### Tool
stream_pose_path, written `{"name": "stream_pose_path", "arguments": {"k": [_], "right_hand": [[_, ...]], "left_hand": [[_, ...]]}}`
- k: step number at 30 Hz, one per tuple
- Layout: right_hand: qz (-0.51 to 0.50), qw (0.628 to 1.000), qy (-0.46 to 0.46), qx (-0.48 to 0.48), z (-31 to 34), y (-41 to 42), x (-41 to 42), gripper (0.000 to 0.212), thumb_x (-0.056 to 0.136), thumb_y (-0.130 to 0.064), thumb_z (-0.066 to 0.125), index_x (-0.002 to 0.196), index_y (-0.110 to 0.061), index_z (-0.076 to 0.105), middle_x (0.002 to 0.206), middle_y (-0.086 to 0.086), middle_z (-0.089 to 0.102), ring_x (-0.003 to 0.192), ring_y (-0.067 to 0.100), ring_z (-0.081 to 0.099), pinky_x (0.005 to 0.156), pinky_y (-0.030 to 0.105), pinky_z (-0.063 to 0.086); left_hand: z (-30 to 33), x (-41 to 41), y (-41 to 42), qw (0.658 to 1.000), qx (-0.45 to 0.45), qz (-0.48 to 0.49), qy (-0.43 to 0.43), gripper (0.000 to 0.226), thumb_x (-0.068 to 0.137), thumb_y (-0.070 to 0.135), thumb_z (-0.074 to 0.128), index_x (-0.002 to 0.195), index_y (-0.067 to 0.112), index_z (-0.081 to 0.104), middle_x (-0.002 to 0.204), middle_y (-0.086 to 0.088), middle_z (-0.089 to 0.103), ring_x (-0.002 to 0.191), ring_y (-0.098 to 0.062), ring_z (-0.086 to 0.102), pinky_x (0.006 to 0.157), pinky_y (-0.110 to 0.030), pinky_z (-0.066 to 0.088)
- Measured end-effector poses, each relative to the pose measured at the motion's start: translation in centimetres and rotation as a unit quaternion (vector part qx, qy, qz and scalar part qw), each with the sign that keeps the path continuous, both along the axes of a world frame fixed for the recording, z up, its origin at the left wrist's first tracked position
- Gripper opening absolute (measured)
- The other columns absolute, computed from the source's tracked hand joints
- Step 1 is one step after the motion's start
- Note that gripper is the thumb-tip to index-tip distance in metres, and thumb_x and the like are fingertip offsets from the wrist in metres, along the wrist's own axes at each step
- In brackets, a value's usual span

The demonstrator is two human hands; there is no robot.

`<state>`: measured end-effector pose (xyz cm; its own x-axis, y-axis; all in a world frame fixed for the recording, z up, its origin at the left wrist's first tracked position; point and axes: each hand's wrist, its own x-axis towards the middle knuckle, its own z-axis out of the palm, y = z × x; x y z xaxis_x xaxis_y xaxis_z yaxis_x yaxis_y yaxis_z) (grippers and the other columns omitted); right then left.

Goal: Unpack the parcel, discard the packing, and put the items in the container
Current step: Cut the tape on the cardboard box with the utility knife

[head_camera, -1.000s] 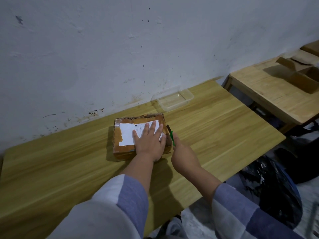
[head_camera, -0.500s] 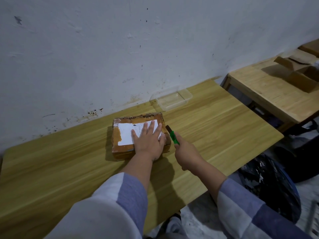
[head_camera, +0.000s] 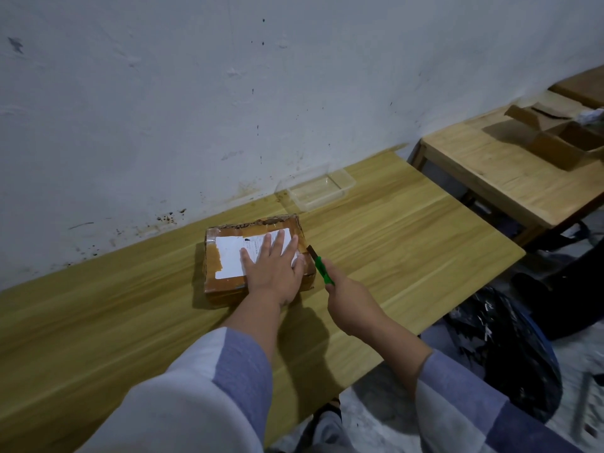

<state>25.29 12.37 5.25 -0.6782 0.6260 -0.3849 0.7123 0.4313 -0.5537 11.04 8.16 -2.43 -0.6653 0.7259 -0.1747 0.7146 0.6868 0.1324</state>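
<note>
**Hand pins a taped parcel while the other holds a cutter at its edge**

A person looks down at a long wooden table (head_camera: 408, 243) set against a scuffed white wall (head_camera: 228, 93). Near the middle of the table, just in front of the wall, lies a flat brown cardboard parcel (head_camera: 225, 286), sealed with brown tape and bearing a white label (head_camera: 230, 258) on top.

The left hand (head_camera: 273, 268) lies palm down on the right half of the parcel, fingers spread and straight, partly covering the label. The left sleeve (head_camera: 202, 387) is white with a blue band.

The right hand (head_camera: 351, 304) sits just beside the parcel's right side, fingers curled closed around a green cutter (head_camera: 322, 268). The cutter's dark tip points up and away, resting against or very near the parcel's right edge; whether it touches cannot be told. The right sleeve (head_camera: 464, 407) is blue and white.

Behind the parcel and to the right, close to the wall, stands a clear plastic container (head_camera: 322, 189), with nothing visible inside.

To the far right is a second wooden table (head_camera: 490, 178) holding an opened cardboard box (head_camera: 555, 142). On the floor below, right of the arms, sits a black bag (head_camera: 510, 348).
</note>
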Motion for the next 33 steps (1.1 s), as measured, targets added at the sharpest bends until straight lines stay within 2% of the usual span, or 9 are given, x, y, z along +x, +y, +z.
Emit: {"name": "stream_pose_path", "arguments": {"k": [10, 13, 17, 20, 24, 27, 33], "right_hand": [[-0.003, 1.0, 0.0, 0.0, -0.2, -0.5, 0.3, 0.066, 0.094, -0.004, 0.036, 0.15, -0.03, 0.013, 0.124, 0.012, 0.062, 0.109, 0.024, 0.06, 0.072, 0.027, 0.042], [0.002, 1.0, 0.003, 0.001, -0.3, -0.4, 0.4, 0.066, 0.094, -0.004, 0.037, 0.15, -0.03, 0.013, 0.125, 0.011, 0.061, 0.108, 0.023, 0.06, 0.071, 0.026, 0.042], [-0.028, 0.999, 0.032, -0.023, -0.3, 0.4, 0.3, 0.059, 0.096, -0.01, 0.034, 0.147, -0.036, 0.02, 0.128, 0.012, 0.058, 0.088, 0.021, 0.056, 0.06, 0.026, 0.044], [-0.044, 0.998, 0.054, -0.001, -0.1, 0.9, -0.5, 0.056, 0.098, -0.012, 0.034, 0.147, -0.036, 0.022, 0.128, 0.011, 0.058, 0.102, 0.026, 0.06, 0.078, 0.035, 0.049], [-0.029, 0.998, 0.048, 0.018, -0.3, 1.0, -2.1, 0.056, 0.098, -0.011, 0.034, 0.148, -0.033, 0.021, 0.128, 0.009, 0.06, 0.11, 0.026, 0.059, 0.086, 0.035, 0.048], [-0.032, 0.998, 0.044, 0.016, -0.6, 1.1, -3.0, 0.058, 0.097, -0.01, 0.034, 0.148, -0.032, 0.02, 0.126, 0.008, 0.062, 0.11, 0.028, 0.059, 0.086, 0.035, 0.047], [-0.038, 0.998, 0.047, 0.003, -1.0, 1.5, -3.6, 0.058, 0.097, -0.011, 0.034, 0.149, -0.032, 0.018, 0.126, 0.007, 0.062, 0.109, 0.028, 0.059, 0.076, 0.029, 0.041]], "left_hand": [[0.1, -0.5, -0.4, 1.0, 0.0, 0.0, -0.006, 0.055, 0.098, 0.053, 0.008, 0.151, 0.04, 0.0, 0.161, 0.007, -0.007, 0.148, -0.02, -0.01, 0.114, -0.061, -0.005], [0.1, -0.5, -0.5, 1.0, 0.002, 0.0, -0.008, 0.054, 0.098, 0.053, 0.008, 0.151, 0.04, 0.0, 0.161, 0.007, -0.007, 0.149, -0.02, -0.01, 0.114, -0.061, -0.004], [0.1, -0.5, -0.5, 1.0, 0.003, -0.003, -0.006, 0.055, 0.098, 0.054, 0.008, 0.151, 0.04, 0.0, 0.161, 0.007, -0.008, 0.149, -0.02, -0.01, 0.114, -0.061, -0.003], [0.2, -0.5, -0.6, 1.0, 0.002, -0.004, -0.004, 0.055, 0.098, 0.054, 0.008, 0.151, 0.039, 0.0, 0.161, 0.007, -0.008, 0.149, -0.02, -0.009, 0.115, -0.062, -0.002], [0.5, -0.4, -0.6, 1.0, 0.001, -0.005, -0.007, 0.055, 0.099, 0.052, 0.008, 0.151, 0.038, 0.0, 0.161, 0.006, -0.008, 0.149, -0.02, -0.01, 0.114, -0.061, -0.003], [0.7, -0.4, -0.6, 1.0, 0.0, -0.006, -0.008, 0.054, 0.099, 0.051, 0.008, 0.151, 0.038, 0.0, 0.161, 0.007, -0.008, 0.148, -0.019, -0.01, 0.114, -0.061, -0.003], [0.5, -0.5, -0.8, 1.0, 0.015, -0.002, -0.014, 0.055, 0.098, 0.053, 0.009, 0.151, 0.039, 0.003, 0.161, 0.008, -0.007, 0.149, -0.018, -0.009, 0.114, -0.061, -0.004]]}}
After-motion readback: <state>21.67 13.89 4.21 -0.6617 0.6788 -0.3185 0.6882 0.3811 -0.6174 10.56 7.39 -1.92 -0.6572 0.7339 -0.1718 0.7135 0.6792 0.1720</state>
